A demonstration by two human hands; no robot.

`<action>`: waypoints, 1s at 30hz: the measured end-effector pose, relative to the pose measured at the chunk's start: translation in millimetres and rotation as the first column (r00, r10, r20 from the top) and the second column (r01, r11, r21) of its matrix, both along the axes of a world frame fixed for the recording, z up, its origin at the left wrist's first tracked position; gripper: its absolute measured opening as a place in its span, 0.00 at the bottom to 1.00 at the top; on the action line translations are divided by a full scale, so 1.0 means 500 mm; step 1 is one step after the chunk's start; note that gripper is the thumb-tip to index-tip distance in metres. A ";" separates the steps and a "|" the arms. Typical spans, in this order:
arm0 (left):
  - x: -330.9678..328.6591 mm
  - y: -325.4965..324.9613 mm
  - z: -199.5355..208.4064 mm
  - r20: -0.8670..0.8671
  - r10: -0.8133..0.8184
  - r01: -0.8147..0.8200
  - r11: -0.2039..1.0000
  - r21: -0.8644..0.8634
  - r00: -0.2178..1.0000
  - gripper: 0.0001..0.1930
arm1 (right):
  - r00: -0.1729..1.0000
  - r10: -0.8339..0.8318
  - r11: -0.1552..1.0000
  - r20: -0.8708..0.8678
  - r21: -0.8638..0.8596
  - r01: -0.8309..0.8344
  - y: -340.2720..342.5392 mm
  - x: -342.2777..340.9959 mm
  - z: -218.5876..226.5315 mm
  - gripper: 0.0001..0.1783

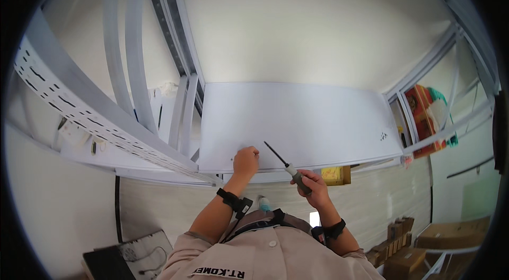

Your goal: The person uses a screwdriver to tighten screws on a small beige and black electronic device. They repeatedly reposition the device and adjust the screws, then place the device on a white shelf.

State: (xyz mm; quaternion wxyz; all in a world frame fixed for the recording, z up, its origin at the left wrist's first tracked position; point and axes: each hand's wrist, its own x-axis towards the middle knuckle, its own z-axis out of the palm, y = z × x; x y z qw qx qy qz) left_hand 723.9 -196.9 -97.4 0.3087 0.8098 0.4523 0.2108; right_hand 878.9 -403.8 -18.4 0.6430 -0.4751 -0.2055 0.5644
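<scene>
My right hand (315, 189) is closed round the grey-green handle of a screwdriver (278, 157). Its long dark shaft points up and to the left, over the front part of a white metal shelf (297, 116). To its left, my left hand (246, 161) rests at the shelf's front edge with its fingers curled together. Whatever those fingers pinch, if anything, is hidden or too small to name. A tiny dark spot shows on the shelf just left of that hand. Several small dark pieces of hardware (383, 136) lie in a cluster near the shelf's right end.
A perforated grey upright (106, 116) rises on the left, beside another white shelf holding small items. Red boxes (421, 116) stand beyond the right-hand frame. Below the front edge sits a yellow box (333, 175). Cardboard boxes (450, 235) are stacked at lower right; a black case (114, 264) lies lower left.
</scene>
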 end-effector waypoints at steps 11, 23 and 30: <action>0.035 0.019 -0.004 0.043 0.351 -0.318 0.888 -0.332 0.935 0.10 | 0.970 0.242 0.969 -0.010 -0.053 -0.243 0.123 0.130 -0.018 0.22; 0.026 -0.001 0.039 0.112 0.238 -0.197 0.935 -0.294 0.965 0.17 | 0.930 0.358 0.929 -0.085 -0.066 -0.364 0.188 0.132 -0.055 0.23; 0.053 -0.021 0.020 0.275 0.164 -0.079 0.953 -0.294 0.947 0.15 | 0.949 0.287 0.954 -0.133 -0.055 -0.296 0.183 0.151 -0.057 0.22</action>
